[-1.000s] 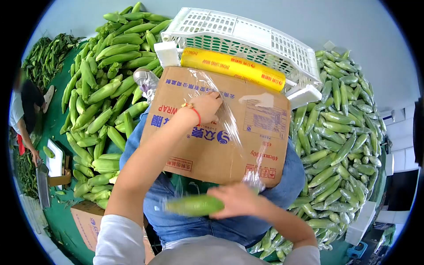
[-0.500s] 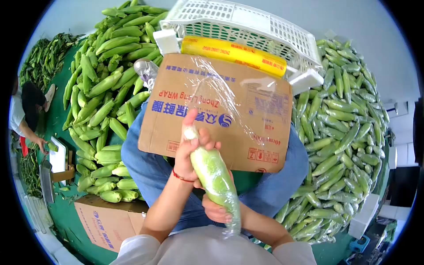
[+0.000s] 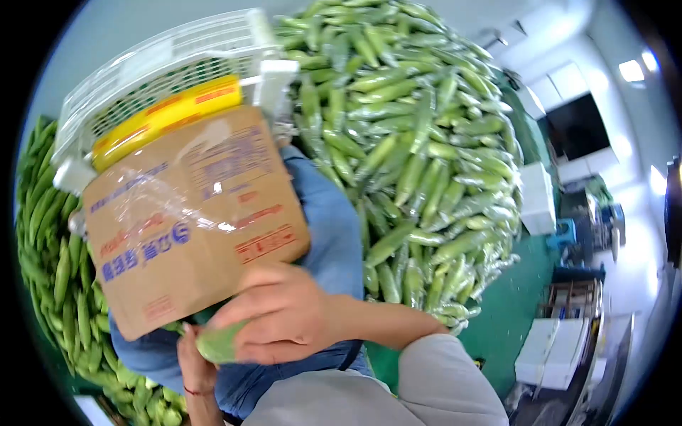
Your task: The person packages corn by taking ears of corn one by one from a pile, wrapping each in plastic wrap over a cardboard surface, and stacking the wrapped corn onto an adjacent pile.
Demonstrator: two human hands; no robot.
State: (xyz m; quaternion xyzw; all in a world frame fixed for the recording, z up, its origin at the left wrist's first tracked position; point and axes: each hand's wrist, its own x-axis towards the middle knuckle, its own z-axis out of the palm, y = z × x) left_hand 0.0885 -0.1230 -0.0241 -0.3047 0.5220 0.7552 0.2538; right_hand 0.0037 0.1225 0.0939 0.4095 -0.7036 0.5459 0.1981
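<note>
My right hand (image 3: 284, 316) is closed over an ear of corn (image 3: 224, 343) in a green husk, low in front of my lap. Most of the ear is hidden under those fingers. Against the ear's left end is my left hand (image 3: 197, 366), with a red cord at the wrist; it grips that end, though its fingers are partly hidden. Just beyond the hands, a cardboard box (image 3: 192, 234) with clear film across its top rests over my legs. A yellow roll of cling film (image 3: 167, 121) lies along the far edge of the box.
Behind the roll stands a white plastic crate (image 3: 163, 60). A large heap of film-wrapped corn (image 3: 419, 163) rises to the right, and unwrapped corn (image 3: 60, 277) is piled on the left. Farther right are a blue stool (image 3: 563, 233) and white boxes (image 3: 550, 348).
The view has swung right, bringing the wrapped heap to the middle. The ear went from upright before my chest to lower, near the box, and my right hand now covers it from above.
</note>
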